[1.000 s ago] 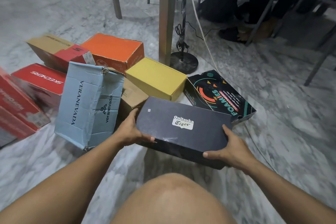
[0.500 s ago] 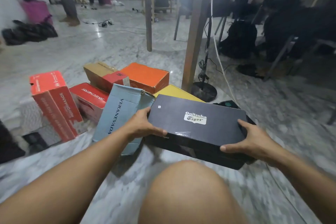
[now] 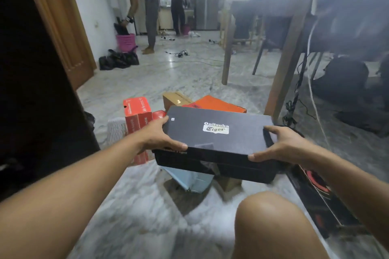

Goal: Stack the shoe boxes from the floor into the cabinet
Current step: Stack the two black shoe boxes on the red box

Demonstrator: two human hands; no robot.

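Left hand (image 3: 158, 137) and right hand (image 3: 283, 144) clamped on opposite ends of the black shoe box (image 3: 216, 139) between them.

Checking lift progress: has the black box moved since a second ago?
Yes. The black box, gripped by both hands, has risen: it now covers most of the orange box, which earlier lay clear beyond it.

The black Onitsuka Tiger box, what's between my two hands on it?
In the head view, only the black Onitsuka Tiger box spans the gap: the left hand grips one end, the right hand the other, its lid bare except its label.
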